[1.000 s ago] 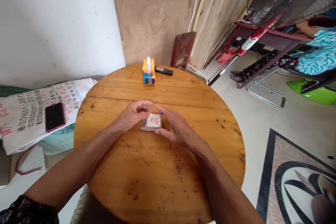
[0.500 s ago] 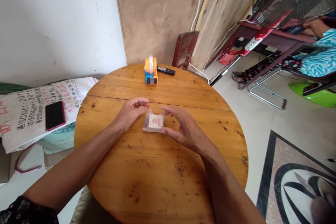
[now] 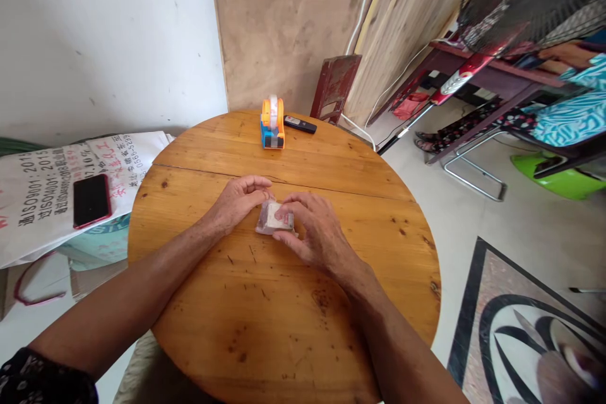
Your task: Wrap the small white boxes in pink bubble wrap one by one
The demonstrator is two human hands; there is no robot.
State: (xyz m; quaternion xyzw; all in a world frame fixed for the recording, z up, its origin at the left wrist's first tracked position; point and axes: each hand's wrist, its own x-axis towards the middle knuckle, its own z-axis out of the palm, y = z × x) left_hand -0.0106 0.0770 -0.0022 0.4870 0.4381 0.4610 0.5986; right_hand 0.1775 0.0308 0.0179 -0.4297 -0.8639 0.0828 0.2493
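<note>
A small pale block with red print, wrapped in clear plastic [image 3: 271, 219], lies on the round wooden table [image 3: 265, 328]. My left hand [image 3: 240, 201] is at its upper left, thumb and forefinger pinched at the far edge of the loose plastic. Over the block's right side is my right hand [image 3: 315, 227], fingers and thumb apart, fingertips over the printed top and the thumb at the near edge; the fingers hide part of the print.
An orange and blue tape dispenser [image 3: 273, 125] and a black remote [image 3: 300, 125] stand at the table's far edge. A phone [image 3: 91, 201] lies on sacks at left. A standing fan [image 3: 457, 82] and a seated person [image 3: 568, 113] are at right.
My right hand has moved left, its fingers now over the block's top. My left hand keeps its place at the plastic. The view has shifted slightly.
</note>
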